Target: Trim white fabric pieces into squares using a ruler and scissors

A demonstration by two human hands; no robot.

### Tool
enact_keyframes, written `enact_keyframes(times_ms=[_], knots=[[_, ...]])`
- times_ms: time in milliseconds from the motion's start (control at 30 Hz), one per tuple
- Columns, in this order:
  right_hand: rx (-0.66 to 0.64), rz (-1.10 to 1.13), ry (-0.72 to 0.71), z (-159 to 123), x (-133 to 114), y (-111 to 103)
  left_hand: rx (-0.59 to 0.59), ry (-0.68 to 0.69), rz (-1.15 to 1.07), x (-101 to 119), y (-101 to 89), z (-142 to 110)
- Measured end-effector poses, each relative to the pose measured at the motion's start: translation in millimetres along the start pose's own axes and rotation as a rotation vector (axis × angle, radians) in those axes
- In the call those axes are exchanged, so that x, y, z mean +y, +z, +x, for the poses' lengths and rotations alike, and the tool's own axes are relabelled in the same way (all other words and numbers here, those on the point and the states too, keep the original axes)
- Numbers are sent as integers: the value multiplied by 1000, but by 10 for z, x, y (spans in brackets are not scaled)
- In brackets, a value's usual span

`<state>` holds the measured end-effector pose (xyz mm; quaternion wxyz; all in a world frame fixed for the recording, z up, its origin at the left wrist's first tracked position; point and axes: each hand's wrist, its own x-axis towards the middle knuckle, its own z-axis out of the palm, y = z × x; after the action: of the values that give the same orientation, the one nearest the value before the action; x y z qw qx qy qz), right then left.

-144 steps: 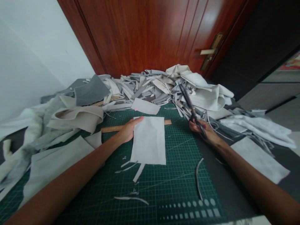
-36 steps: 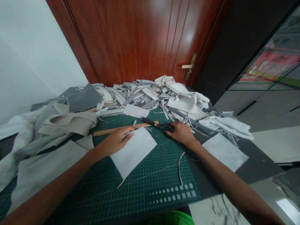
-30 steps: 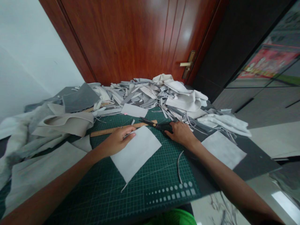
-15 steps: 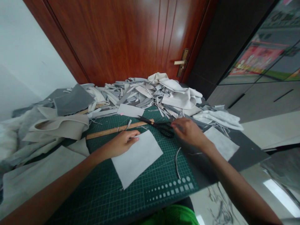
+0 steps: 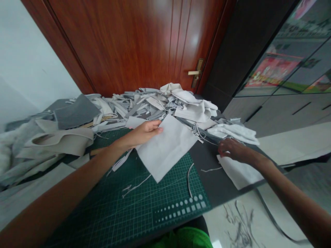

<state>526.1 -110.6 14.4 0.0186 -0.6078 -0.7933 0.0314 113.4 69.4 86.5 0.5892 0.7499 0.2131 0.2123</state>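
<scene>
My left hand (image 5: 148, 132) pinches the upper left edge of an off-white cut fabric piece (image 5: 168, 148), tilted up over the green cutting mat (image 5: 108, 210). A thin strand hangs near its lower side. At the right end of the table, the curled fingers of my right hand (image 5: 231, 150) close at the corner of a second off-white fabric piece (image 5: 240, 172). Part of that piece lies under the hand and wrist. The black scissors are out of sight, and my left arm covers most of the wooden ruler (image 5: 97, 151).
A heap of grey and white fabric scraps (image 5: 144, 103) lines the back of the table. Larger folded fabric (image 5: 64, 139) is piled at left. A grey strip (image 5: 189, 181) lies on the mat's right side. Trimmings (image 5: 240, 224) litter the floor. The wooden door (image 5: 116, 44) stands behind.
My left hand has lifted its fabric piece up and slightly away from me. My right hand has left the scissors' handles and moved right to the second piece, which has shifted a little nearer.
</scene>
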Motion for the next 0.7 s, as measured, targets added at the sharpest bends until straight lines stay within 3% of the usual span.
enact_keyframes(times_ms=[100, 200, 333, 433, 533, 633, 700], knots=[[1, 57, -4, -118, 73, -8, -100, 70, -18, -76, 280, 311], [107, 181, 57, -341, 192, -138, -189, 94, 21, -156, 607, 574], [250, 385, 107, -558, 271, -594, -158, 39, 163, -233, 1149, 930], [443, 490, 76, -495, 106, -981, -120, 22, 207, -244, 1437, 1100], [631, 651, 43, -209, -300, -1201, -86, 54, 182, -163, 1436, 998], [463, 639, -40, 224, -825, -1199, -254, -23, -257, -34, 1188, 592], [430, 584, -73, 525, -1172, -1105, -326, -43, -378, 24, 992, 221]])
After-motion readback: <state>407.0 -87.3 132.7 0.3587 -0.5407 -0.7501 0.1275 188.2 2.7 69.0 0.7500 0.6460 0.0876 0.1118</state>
